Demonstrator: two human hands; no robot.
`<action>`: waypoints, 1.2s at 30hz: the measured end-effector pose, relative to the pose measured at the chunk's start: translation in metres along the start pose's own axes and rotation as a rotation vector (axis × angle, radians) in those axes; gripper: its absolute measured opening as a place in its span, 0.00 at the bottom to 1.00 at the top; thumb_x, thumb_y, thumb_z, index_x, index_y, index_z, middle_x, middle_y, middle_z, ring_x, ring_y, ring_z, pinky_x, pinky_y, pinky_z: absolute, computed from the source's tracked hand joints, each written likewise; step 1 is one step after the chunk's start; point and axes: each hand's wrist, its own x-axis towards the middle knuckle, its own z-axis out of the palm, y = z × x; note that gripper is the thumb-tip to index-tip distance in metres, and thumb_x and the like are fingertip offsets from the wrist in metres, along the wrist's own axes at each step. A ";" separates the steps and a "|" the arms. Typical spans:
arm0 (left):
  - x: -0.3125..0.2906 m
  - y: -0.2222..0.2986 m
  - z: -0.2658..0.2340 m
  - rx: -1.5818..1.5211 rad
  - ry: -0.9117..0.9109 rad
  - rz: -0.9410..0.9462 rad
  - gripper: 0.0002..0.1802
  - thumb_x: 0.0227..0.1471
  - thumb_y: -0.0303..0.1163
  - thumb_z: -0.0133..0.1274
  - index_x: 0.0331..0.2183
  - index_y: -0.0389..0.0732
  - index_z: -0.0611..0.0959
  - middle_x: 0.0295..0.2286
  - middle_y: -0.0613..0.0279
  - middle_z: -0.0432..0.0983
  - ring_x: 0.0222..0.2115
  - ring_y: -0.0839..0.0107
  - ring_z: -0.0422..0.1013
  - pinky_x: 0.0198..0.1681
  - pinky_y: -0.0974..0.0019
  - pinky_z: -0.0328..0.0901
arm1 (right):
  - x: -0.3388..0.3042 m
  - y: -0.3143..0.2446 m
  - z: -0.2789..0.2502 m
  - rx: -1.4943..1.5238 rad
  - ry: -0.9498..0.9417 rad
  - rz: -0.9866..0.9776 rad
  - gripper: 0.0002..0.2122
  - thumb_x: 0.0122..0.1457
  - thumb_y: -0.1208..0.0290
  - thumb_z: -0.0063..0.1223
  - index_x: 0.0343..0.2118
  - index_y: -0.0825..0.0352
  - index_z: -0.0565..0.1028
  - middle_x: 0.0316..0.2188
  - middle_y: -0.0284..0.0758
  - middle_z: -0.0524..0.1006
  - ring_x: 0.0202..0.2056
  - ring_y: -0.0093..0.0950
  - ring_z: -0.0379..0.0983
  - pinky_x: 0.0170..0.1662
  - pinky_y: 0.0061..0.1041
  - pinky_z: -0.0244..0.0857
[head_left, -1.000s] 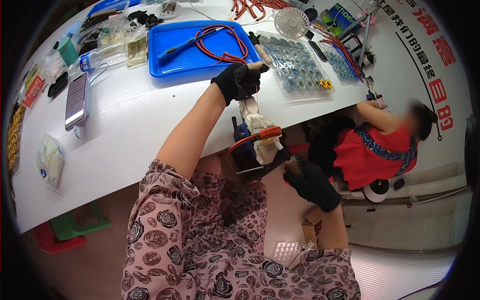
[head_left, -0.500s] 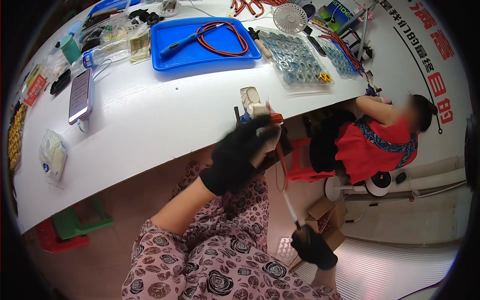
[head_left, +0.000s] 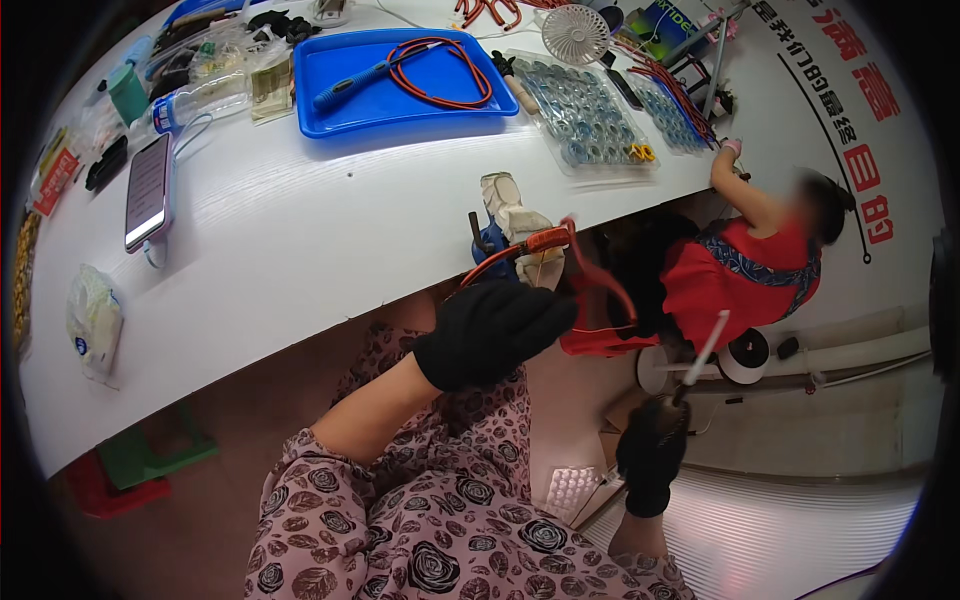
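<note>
My left hand (head_left: 492,333), in a black glove, hovers just below the white table's front edge (head_left: 330,300). It is close to an orange cable (head_left: 548,240) that loops out from a blue clamp wrapped in a white glove (head_left: 520,225). The cable's lower end runs behind my fingers, so a grip does not show. My right hand (head_left: 650,462), also in a black glove, is lower right, over the floor, closed around a thin white rod (head_left: 708,345) that points up and to the right.
On the table lie a blue tray (head_left: 330,95) with a coiled orange cable and a blue-handled screwdriver, clear trays of blue rings (head_left: 590,110), a small fan (head_left: 575,32), a phone (head_left: 148,190) and a bottle (head_left: 200,100). A person in red (head_left: 745,275) crouches under the table's right end.
My left hand left the table top, went to the clamp at the edge, and has dropped slightly below it. My right hand sank toward the floor and now holds the white rod upright.
</note>
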 end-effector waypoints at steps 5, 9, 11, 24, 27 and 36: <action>0.001 -0.006 -0.014 -0.128 0.010 -0.117 0.19 0.42 0.29 0.51 0.41 0.42 0.76 0.32 0.61 0.74 0.29 0.67 0.72 0.31 0.66 0.66 | 0.019 -0.001 -0.006 0.808 0.140 0.397 0.10 0.54 0.81 0.47 0.40 0.64 0.66 0.19 0.33 0.70 0.12 0.21 0.63 0.12 0.17 0.56; 0.007 -0.022 -0.027 -1.244 0.762 -0.788 0.13 0.53 0.32 0.49 0.40 0.38 0.76 0.26 0.57 0.74 0.21 0.72 0.69 0.23 0.69 0.64 | 0.033 -0.007 0.000 0.694 -0.044 0.498 0.09 0.54 0.81 0.48 0.38 0.65 0.67 0.18 0.29 0.69 0.13 0.18 0.63 0.13 0.17 0.56; 0.016 -0.057 -0.033 -1.139 0.831 -0.903 0.14 0.53 0.35 0.51 0.39 0.36 0.76 0.24 0.57 0.73 0.17 0.76 0.66 0.17 0.73 0.60 | 0.041 -0.010 0.005 0.478 -0.294 0.576 0.09 0.53 0.80 0.49 0.37 0.64 0.67 0.18 0.28 0.68 0.12 0.17 0.62 0.14 0.16 0.56; 0.085 -0.148 0.035 -1.300 0.059 -1.179 0.11 0.48 0.36 0.55 0.22 0.41 0.76 0.15 0.71 0.66 0.11 0.85 0.58 0.14 0.80 0.52 | 0.113 -0.014 0.081 0.246 -0.894 0.070 0.13 0.52 0.66 0.55 0.37 0.66 0.68 0.20 0.32 0.73 0.18 0.21 0.69 0.20 0.22 0.62; 0.086 -0.154 0.050 -1.330 0.006 -1.201 0.11 0.47 0.36 0.55 0.21 0.41 0.75 0.15 0.71 0.67 0.10 0.84 0.58 0.13 0.80 0.53 | 0.118 -0.018 0.070 0.139 -0.876 -0.107 0.14 0.53 0.66 0.54 0.39 0.66 0.67 0.22 0.37 0.75 0.18 0.29 0.71 0.21 0.26 0.63; 0.050 -0.085 0.001 -0.921 0.148 -1.067 0.20 0.52 0.33 0.51 0.46 0.35 0.72 0.35 0.60 0.74 0.29 0.77 0.70 0.31 0.73 0.65 | 0.021 0.024 0.038 -0.113 -0.655 -0.452 0.14 0.53 0.68 0.53 0.39 0.67 0.65 0.23 0.44 0.73 0.20 0.42 0.72 0.23 0.34 0.66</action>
